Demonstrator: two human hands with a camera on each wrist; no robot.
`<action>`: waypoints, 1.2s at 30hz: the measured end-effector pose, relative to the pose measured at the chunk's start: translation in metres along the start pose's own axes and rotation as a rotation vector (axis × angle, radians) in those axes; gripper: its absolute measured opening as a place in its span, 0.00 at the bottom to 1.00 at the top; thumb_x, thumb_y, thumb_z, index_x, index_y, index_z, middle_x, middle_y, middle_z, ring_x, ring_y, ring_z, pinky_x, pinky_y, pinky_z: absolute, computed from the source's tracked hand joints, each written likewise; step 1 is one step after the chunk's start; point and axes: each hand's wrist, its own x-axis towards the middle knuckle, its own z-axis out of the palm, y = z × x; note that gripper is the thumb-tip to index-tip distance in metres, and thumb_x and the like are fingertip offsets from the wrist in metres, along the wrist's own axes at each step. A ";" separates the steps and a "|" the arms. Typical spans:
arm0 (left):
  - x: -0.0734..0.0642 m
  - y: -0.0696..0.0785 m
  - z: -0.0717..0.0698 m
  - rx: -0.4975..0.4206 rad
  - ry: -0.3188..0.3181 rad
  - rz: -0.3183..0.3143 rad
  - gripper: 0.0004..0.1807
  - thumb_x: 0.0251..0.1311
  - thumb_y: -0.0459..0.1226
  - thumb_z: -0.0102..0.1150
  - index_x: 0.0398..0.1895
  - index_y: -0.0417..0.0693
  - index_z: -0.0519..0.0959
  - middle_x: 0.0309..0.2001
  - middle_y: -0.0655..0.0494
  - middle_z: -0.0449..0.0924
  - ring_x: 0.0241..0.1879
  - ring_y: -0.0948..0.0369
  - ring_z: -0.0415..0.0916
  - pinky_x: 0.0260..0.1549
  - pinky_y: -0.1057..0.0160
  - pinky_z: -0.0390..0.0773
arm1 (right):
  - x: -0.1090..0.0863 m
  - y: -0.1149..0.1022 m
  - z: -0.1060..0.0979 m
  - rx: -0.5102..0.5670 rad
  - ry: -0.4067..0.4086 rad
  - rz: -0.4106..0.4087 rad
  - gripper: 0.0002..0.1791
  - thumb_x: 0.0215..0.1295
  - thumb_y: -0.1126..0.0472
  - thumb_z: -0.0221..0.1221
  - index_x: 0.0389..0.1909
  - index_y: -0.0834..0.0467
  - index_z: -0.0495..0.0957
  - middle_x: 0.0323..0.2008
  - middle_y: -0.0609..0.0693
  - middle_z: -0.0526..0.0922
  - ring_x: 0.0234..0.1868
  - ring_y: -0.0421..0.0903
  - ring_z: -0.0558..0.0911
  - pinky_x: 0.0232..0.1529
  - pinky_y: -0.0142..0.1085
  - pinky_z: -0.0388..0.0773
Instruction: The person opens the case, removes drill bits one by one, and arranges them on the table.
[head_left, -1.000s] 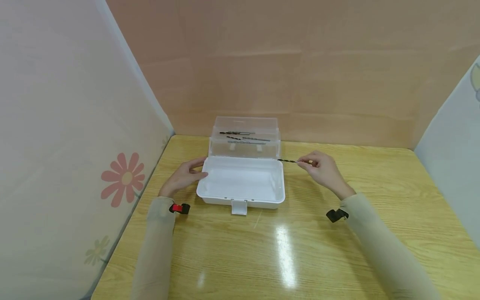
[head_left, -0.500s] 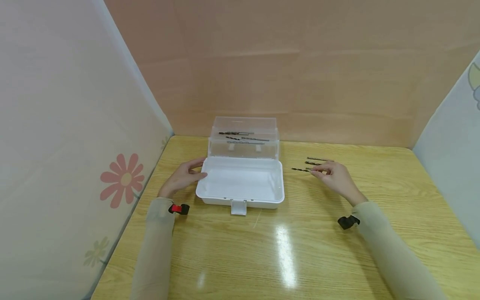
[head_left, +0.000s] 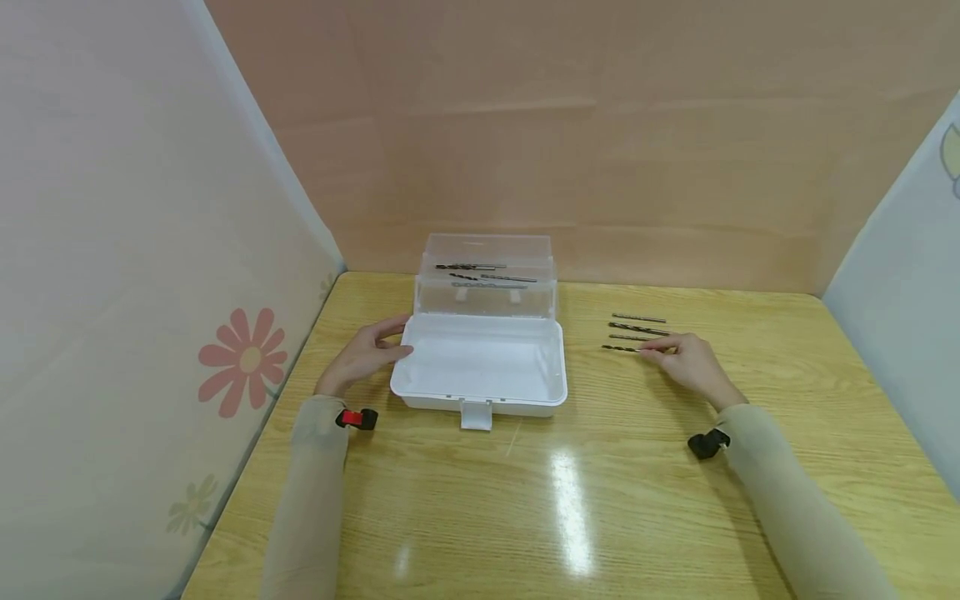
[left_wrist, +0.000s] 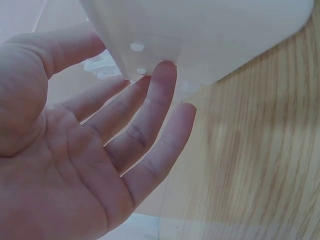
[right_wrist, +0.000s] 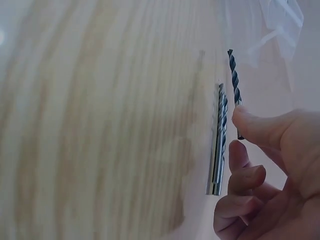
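My right hand [head_left: 692,364] pinches a dark twist drill bit [head_left: 621,348] between thumb and fingertips, low over the table right of the box. In the right wrist view the dark spiral of this drill bit [right_wrist: 234,80] points away from the thumb. Close by lie a silver drill bit [head_left: 639,317] and a darker drill bit [head_left: 633,327], with another thin one beside them. My left hand [head_left: 363,357] rests against the left side of the white box [head_left: 480,407]. Its fairly straight fingers [left_wrist: 162,85] touch the outer wall in the left wrist view.
The box's clear lid [head_left: 487,244] stands raised at the back, with translucent trays [head_left: 487,300] holding several drill bits [head_left: 508,278]. A latch [head_left: 476,415] hangs at its front. Cloth walls [head_left: 465,167] border the wooden table [head_left: 465,508].
My right hand has moved right and toward me with the drill bit, from beside the box to the row of drill bits, which it now covers less. The left hand has stayed put.
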 end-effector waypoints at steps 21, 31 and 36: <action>0.001 -0.002 0.000 0.008 0.000 -0.001 0.39 0.77 0.43 0.62 0.86 0.51 0.59 0.83 0.44 0.61 0.72 0.39 0.73 0.68 0.40 0.78 | 0.005 0.015 -0.008 0.054 -0.074 0.083 0.28 0.81 0.44 0.58 0.66 0.62 0.82 0.69 0.70 0.77 0.73 0.74 0.69 0.70 0.71 0.67; 0.000 -0.003 0.001 0.013 -0.001 0.001 0.39 0.77 0.43 0.62 0.86 0.52 0.59 0.83 0.44 0.61 0.72 0.39 0.73 0.68 0.40 0.77 | 0.006 0.018 -0.008 0.063 -0.086 0.096 0.29 0.81 0.42 0.57 0.66 0.61 0.82 0.69 0.70 0.77 0.72 0.74 0.71 0.69 0.70 0.69; 0.000 -0.003 0.000 0.007 -0.002 0.003 0.39 0.77 0.43 0.62 0.86 0.51 0.59 0.83 0.45 0.61 0.72 0.39 0.73 0.68 0.40 0.78 | 0.006 0.018 -0.009 0.064 -0.090 0.096 0.30 0.81 0.41 0.57 0.66 0.60 0.82 0.70 0.70 0.77 0.72 0.74 0.71 0.68 0.70 0.69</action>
